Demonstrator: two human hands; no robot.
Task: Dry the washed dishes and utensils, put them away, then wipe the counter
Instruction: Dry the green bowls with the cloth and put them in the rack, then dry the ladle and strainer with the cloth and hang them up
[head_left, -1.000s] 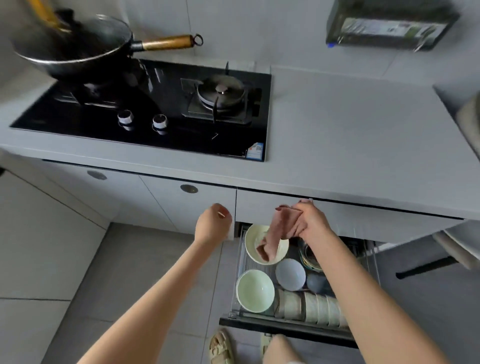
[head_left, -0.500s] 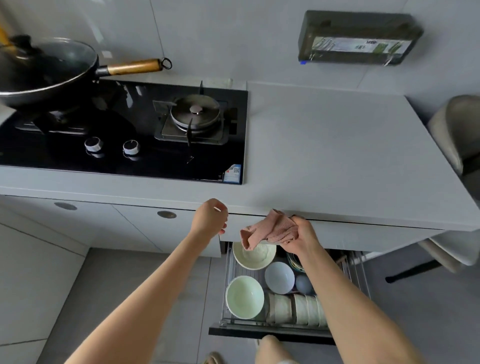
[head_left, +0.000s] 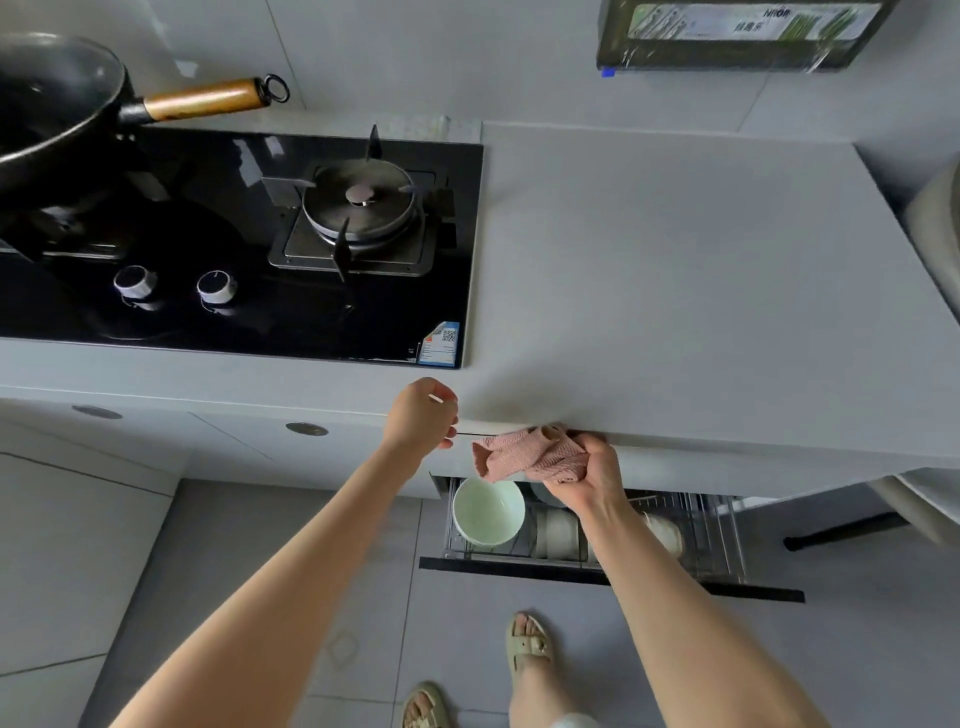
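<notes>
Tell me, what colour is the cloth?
Pink, with a bumpy weave; the cloth shows best in the head view.

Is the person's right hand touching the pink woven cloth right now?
Touching. The head view shows the right hand with its fingers curled round the bunched pink woven cloth, gripping it just below the grey counter edge.

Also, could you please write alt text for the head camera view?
A person's right hand grips a pink cloth at the counter edge, above an open drawer holding bowls; the left hand is curled beside it. A pan sits on the stove at left.
</notes>
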